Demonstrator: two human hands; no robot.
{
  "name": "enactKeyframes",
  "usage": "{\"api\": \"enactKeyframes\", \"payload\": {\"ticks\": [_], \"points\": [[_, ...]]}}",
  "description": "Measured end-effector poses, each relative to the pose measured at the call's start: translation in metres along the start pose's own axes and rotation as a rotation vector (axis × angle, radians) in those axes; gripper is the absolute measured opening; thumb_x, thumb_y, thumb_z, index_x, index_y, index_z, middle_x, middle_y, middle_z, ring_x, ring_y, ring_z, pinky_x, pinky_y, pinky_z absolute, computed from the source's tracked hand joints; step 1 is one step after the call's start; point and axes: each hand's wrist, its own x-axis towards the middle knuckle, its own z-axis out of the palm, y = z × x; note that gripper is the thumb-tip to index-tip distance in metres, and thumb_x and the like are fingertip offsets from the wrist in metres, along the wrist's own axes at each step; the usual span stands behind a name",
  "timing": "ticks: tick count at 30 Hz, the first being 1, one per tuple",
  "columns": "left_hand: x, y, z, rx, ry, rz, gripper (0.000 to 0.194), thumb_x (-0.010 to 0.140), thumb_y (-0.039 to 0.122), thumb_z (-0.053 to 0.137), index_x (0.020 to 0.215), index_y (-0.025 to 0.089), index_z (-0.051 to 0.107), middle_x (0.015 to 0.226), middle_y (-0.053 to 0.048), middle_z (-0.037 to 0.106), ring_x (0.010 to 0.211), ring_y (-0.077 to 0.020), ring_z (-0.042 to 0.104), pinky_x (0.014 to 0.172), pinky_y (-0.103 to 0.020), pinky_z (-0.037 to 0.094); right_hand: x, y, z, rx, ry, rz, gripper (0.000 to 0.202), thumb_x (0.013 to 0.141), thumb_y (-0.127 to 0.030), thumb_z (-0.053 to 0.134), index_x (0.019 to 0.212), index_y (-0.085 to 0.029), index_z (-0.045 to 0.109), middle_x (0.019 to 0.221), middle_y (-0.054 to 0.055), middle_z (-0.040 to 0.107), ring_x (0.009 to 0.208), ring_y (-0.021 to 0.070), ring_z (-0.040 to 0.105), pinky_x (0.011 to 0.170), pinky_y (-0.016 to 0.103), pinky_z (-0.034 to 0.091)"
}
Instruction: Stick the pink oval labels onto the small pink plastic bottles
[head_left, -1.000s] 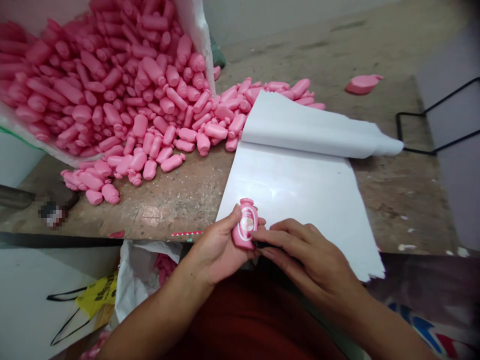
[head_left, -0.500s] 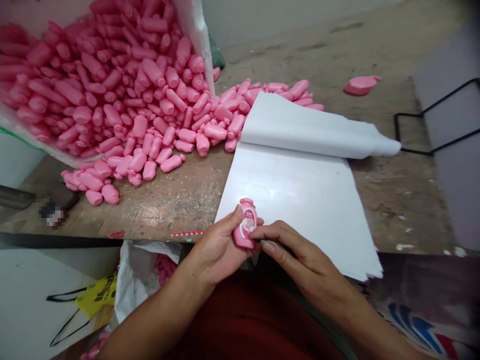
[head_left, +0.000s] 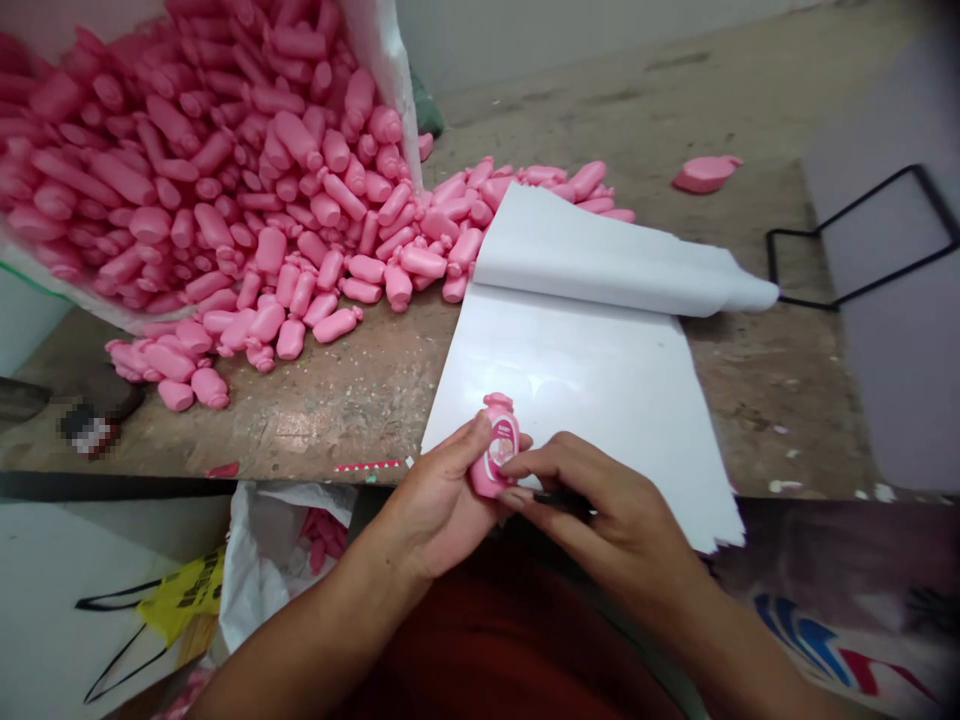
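Note:
A small pink plastic bottle with an oval label marked "BABY" is held nearly upright in my left hand. My left thumb lies along its side and the fingers wrap behind it. My right hand is at the bottle's lower end, index fingertip on the lower part of the label and thumb at the base, pinching it. Under and behind the bottle lies a stack of white sheets, its top sheets folded back. Many pink bottles without visible labels are heaped to the left.
A large white container lies tipped, spilling bottles onto the worn wooden table. One pink bottle lies alone at the back right, near a black metal frame. Below the table edge hang a white sack and a yellow bag.
My right thumb has moved in against the bottle's base, with the index finger still on the label. The bottle stays in my left hand. The view has shifted slightly.

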Motion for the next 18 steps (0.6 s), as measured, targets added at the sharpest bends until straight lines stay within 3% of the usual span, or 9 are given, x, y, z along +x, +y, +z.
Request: {"api": "enactKeyframes", "payload": {"ticks": [3,7,18], "points": [[0.001,-0.002,0.001,-0.026,-0.023,0.02,0.02,0.094,0.03,0.059,0.103,0.013,0.064,0.084,-0.003,0.058,0.068,-0.0092,0.053,0.065,-0.021,0.045,0.002,0.002,0.006,-0.041,0.024,-0.065,0.014,0.088,-0.014,0.059,0.09,-0.025,0.069,0.084,0.003,0.068,0.078,0.018,0.066,0.068,0.028,0.054],[0.002,-0.003,0.001,-0.059,-0.057,0.036,0.018,0.095,0.027,0.059,0.104,0.014,0.065,0.082,-0.001,0.054,0.068,-0.0083,0.052,0.067,-0.02,0.045,0.003,0.003,0.012,-0.031,0.073,-0.047,0.012,0.092,-0.017,0.056,0.084,-0.023,0.062,0.082,0.003,0.065,0.074,0.0175,0.063,0.065,0.028,0.052],[0.002,0.0,-0.001,-0.085,-0.062,-0.023,0.021,0.098,0.029,0.052,0.106,0.014,0.064,0.081,-0.001,0.053,0.069,-0.0095,0.055,0.064,-0.022,0.044,0.008,-0.005,0.013,0.519,0.047,0.221,0.017,0.092,-0.033,0.061,0.079,-0.022,0.061,0.071,-0.002,0.057,0.064,0.0138,0.056,0.059,0.026,0.049]]}}
